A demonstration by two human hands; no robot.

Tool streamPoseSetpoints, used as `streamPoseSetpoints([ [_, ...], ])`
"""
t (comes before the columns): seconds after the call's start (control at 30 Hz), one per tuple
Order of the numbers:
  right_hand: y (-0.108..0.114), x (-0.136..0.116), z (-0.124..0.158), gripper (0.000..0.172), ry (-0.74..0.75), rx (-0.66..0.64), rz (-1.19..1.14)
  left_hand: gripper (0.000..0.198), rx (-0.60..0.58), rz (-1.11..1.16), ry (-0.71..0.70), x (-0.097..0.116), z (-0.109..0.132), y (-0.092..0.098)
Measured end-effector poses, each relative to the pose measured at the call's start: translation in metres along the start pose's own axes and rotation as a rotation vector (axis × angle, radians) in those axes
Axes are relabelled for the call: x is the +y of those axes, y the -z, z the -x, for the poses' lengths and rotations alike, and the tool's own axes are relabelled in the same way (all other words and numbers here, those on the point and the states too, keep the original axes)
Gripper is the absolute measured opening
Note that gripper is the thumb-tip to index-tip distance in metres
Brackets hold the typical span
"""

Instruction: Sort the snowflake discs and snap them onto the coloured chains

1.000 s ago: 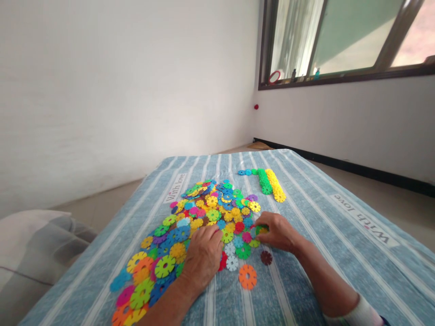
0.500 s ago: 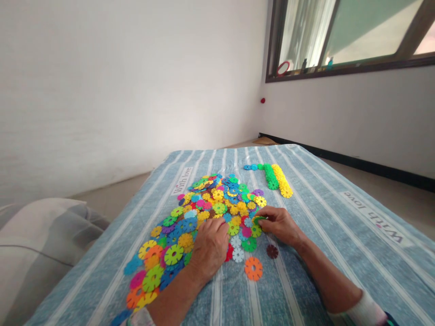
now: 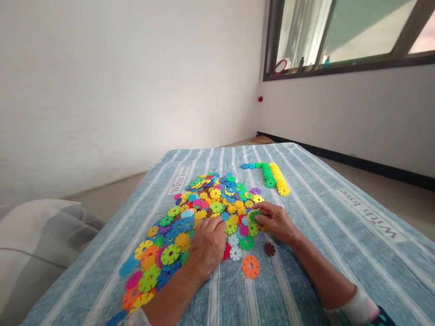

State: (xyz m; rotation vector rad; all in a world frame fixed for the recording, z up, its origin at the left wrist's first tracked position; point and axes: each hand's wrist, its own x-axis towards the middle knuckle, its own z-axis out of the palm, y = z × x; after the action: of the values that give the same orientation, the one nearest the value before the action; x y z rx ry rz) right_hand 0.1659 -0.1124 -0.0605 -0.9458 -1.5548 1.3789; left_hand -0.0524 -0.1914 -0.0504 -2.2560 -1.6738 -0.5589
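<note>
While your right hand [image 3: 277,222] pinches the green disc [image 3: 253,215], lift it straight, your left hand [image 3: 207,246] flat on the pile [image 3: 190,213], its grip released.

Multicoloured discs [image 3: 204,213] on blue-and-white striped sheet [image 3: 322,213], white wall [image 3: 118,81].
</note>
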Motion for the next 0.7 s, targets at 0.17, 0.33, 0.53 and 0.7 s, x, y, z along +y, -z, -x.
streamPoseSetpoints([
  [0.17, 0.003, 0.003, -0.002, 0.019, 0.002, 0.028, 0.02, 0.016, 0.019, -0.008, -0.007, -0.001, 0.001, -0.002],
  [0.33, 0.003, 0.004, -0.003, 0.02, 0.049, 0.068, 0.121, 0.014, 0.06, -0.001, -0.021, -0.003, 0.001, -0.004],
  [0.53, 0.005, 0.001, -0.005, 0.022, 0.179, 0.165, 0.196, 0.012, 0.131, -0.001, -0.061, -0.007, -0.001, -0.008],
  [0.7, 0.021, 0.001, -0.013, 0.027, 0.204, 0.302, 0.211, 0.012, 0.136, -0.015, -0.062, -0.008, -0.001, -0.009],
])
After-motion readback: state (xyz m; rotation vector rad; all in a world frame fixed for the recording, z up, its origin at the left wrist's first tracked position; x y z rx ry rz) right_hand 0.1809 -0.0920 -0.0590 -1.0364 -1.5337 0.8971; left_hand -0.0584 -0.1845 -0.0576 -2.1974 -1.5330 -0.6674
